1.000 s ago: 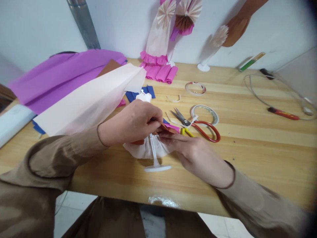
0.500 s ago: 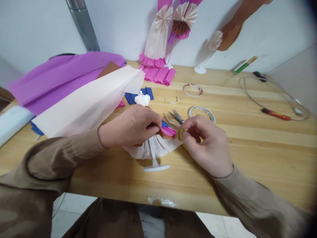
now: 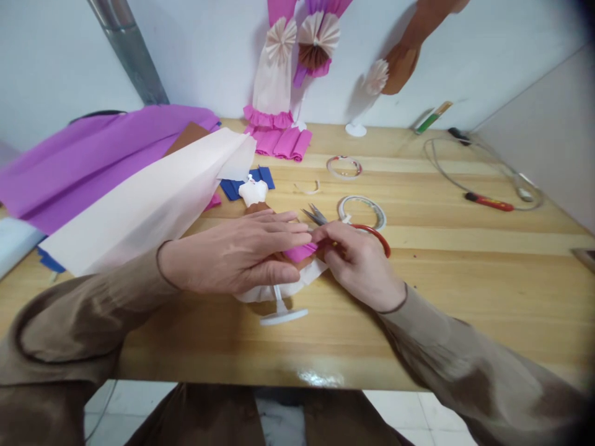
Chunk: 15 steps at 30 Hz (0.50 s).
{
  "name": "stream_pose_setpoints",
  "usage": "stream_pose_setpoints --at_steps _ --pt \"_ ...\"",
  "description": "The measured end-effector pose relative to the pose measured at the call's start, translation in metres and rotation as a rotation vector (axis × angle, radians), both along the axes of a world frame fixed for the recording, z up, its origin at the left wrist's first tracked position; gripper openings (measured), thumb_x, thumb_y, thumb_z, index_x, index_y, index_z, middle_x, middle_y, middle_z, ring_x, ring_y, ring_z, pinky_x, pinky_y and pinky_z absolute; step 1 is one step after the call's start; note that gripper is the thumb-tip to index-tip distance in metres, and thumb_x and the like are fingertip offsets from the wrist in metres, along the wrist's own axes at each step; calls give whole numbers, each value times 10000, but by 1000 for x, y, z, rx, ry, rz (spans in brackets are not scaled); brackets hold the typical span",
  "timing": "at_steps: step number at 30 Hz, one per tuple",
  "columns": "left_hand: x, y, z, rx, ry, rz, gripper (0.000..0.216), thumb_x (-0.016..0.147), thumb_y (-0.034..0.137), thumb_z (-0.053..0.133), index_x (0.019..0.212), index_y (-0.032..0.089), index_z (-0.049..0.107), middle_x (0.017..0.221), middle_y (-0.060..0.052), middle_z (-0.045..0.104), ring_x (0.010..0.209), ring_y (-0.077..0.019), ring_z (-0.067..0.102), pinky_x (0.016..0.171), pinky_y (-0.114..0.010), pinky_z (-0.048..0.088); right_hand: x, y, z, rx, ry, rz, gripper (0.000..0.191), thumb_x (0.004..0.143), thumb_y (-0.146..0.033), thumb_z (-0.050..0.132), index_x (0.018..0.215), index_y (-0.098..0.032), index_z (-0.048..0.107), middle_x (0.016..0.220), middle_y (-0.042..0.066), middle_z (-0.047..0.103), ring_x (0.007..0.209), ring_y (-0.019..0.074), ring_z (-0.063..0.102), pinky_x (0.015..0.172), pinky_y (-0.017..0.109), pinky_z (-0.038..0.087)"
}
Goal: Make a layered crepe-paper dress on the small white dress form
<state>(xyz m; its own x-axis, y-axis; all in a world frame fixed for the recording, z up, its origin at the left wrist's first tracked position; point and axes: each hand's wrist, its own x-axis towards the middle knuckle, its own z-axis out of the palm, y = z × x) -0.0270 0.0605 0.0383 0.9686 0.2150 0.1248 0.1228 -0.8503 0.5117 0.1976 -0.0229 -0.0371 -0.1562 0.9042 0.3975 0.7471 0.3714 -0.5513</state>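
Observation:
A small white dress-form mannequin (image 3: 253, 192) lies on the table, its round stand base (image 3: 283, 318) towards me. It wears brown and cream crepe paper, with pink crepe paper (image 3: 301, 251) at its side. My left hand (image 3: 237, 251) rests flat across the middle of the form, fingers stretched out and covering most of the skirt. At the skirt's right edge my right hand (image 3: 360, 260) is closed, its fingertips pinching the edge of the pink paper. Scissors (image 3: 317, 215) lie just behind and under the right hand, with a red handle loop showing.
Purple (image 3: 102, 155) and cream crepe sheets (image 3: 153, 204) are piled at left. Folded blue paper (image 3: 264, 176) and pink paper (image 3: 281, 144) lie behind the form. Two tape rolls (image 3: 383, 218), a red-handled cable tool (image 3: 488, 202) and a green cutter (image 3: 433, 118) lie rightward. Dressed forms stand by the wall.
My left hand has opened from a closed pinch and flattened over the dress form. My right hand has moved left to the pink paper's edge. The view has shifted slightly.

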Motion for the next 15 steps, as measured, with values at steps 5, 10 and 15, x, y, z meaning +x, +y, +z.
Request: stream_pose_setpoints --at_steps 5,10,15 --pt "-14 4 11 -67 91 -16 574 1031 481 251 1526 206 343 1620 -39 301 1534 -185 162 1264 -376 102 5 1 -2 17 67 -61 335 703 14 424 878 -154 654 776 44 698 689 172 649 640 295 507" --pt "-14 -6 -15 21 236 -5 722 982 624 248 1544 173 297 1635 -99 236 1541 -248 126 1246 -469 6 4 5 -3 72 85 55 341 743 26 414 886 -162 659 860 64 719 807 183 680 736 314 540" --pt "-15 -20 -48 87 208 -50 704 974 618 313 1524 179 339 1607 -96 321 1533 -242 172 1233 -448 -46 1 6 -4 86 91 121 331 789 27 414 889 -174 658 904 70 737 841 174 698 754 302 562"
